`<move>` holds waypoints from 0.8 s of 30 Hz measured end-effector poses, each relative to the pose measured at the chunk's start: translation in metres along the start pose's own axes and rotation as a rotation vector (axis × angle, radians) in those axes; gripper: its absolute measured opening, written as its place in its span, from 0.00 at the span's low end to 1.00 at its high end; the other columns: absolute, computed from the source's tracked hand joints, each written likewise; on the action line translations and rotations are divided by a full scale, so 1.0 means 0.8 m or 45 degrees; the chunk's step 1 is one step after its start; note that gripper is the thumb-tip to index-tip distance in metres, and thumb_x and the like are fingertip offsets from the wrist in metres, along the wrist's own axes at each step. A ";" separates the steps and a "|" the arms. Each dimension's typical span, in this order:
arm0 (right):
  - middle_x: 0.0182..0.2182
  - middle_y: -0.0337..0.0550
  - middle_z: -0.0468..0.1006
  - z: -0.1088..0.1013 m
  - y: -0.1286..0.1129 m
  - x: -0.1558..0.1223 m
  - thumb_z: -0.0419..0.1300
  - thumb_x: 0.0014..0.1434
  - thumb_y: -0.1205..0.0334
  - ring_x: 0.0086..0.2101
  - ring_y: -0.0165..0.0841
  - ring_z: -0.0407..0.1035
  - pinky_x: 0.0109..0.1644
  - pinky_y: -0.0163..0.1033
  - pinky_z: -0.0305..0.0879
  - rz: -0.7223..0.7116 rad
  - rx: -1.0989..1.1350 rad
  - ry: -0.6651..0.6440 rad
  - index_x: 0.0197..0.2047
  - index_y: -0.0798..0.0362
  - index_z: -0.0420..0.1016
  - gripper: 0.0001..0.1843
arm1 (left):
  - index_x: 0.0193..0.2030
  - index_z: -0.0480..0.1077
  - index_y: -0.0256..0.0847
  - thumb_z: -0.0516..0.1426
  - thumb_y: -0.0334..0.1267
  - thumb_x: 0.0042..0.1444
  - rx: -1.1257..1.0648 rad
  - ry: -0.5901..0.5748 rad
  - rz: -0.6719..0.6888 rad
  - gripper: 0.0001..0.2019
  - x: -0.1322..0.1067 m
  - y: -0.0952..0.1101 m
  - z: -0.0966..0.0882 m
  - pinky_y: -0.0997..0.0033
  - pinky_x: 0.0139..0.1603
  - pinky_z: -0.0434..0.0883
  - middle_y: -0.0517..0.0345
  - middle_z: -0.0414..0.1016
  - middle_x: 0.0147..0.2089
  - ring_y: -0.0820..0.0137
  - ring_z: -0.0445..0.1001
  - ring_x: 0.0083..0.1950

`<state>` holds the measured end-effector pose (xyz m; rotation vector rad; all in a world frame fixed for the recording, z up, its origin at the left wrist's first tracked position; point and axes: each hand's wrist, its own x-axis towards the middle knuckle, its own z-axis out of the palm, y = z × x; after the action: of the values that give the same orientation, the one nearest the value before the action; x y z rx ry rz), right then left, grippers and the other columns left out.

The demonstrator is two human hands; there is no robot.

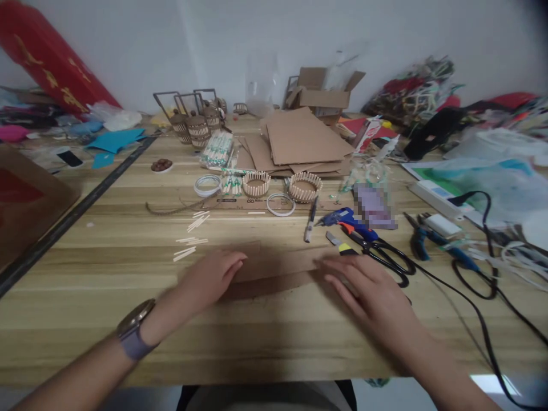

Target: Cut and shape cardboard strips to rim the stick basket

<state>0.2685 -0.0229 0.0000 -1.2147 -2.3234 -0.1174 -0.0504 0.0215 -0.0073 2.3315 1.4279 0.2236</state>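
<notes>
A brown cardboard strip (278,273) lies low over the wooden table between my two hands, slightly curved and blurred along its near edge. My left hand (214,278), with a watch (136,319) on its wrist, has thumb and fingers closed at the strip's left end. At the right end, the fingertips of my right hand (370,288) grip the cardboard, with the other fingers loosely bent. Just beyond that hand lie a yellow-and-black utility knife (341,244), black-handled scissors (387,257) and a blue hot glue gun (349,220).
Small wooden sticks (190,242) are scattered left of centre. Farther back stand two stick rings (256,184), white rings (281,204), a cutter pen (311,221) and stacked cardboard (306,137). Pliers (419,240) and black cables (475,308) lie to the right. A carton (34,200) borders the left.
</notes>
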 end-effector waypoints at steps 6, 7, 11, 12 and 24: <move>0.55 0.53 0.77 0.029 0.026 0.003 0.59 0.66 0.59 0.55 0.46 0.70 0.54 0.53 0.69 -0.048 -0.025 -0.353 0.62 0.52 0.70 0.21 | 0.56 0.74 0.38 0.48 0.36 0.69 0.189 0.062 0.086 0.17 -0.016 -0.001 0.030 0.56 0.49 0.74 0.45 0.77 0.46 0.58 0.75 0.48; 0.54 0.53 0.78 0.034 0.029 0.003 0.59 0.66 0.61 0.54 0.46 0.71 0.54 0.53 0.69 -0.053 -0.016 -0.399 0.60 0.52 0.71 0.20 | 0.57 0.73 0.39 0.52 0.39 0.68 0.228 0.090 0.126 0.16 -0.019 -0.003 0.034 0.54 0.51 0.74 0.45 0.75 0.49 0.56 0.74 0.50; 0.52 0.53 0.79 0.044 0.036 0.008 0.60 0.64 0.65 0.51 0.46 0.72 0.53 0.53 0.68 -0.031 0.053 -0.504 0.58 0.53 0.74 0.18 | 0.63 0.68 0.46 0.63 0.44 0.59 0.377 0.125 0.321 0.25 -0.033 -0.019 0.042 0.46 0.59 0.69 0.44 0.69 0.62 0.50 0.66 0.60; 0.52 0.53 0.79 0.044 0.037 0.011 0.60 0.64 0.65 0.51 0.46 0.72 0.53 0.53 0.68 -0.022 0.083 -0.516 0.58 0.53 0.74 0.19 | 0.64 0.68 0.47 0.63 0.43 0.59 0.388 0.113 0.346 0.26 -0.034 -0.023 0.042 0.46 0.59 0.69 0.45 0.68 0.63 0.50 0.66 0.60; 0.52 0.53 0.78 0.030 0.058 0.036 0.62 0.63 0.59 0.53 0.44 0.70 0.57 0.51 0.66 0.060 0.574 -0.531 0.56 0.51 0.75 0.18 | 0.59 0.73 0.44 0.49 0.46 0.70 0.238 0.254 0.365 0.18 -0.064 -0.064 0.013 0.51 0.58 0.72 0.46 0.73 0.61 0.56 0.71 0.60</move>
<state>0.2819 0.0338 -0.0143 -1.1334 -2.4663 0.7007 -0.1127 -0.0057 -0.0346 2.7330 1.2406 0.4299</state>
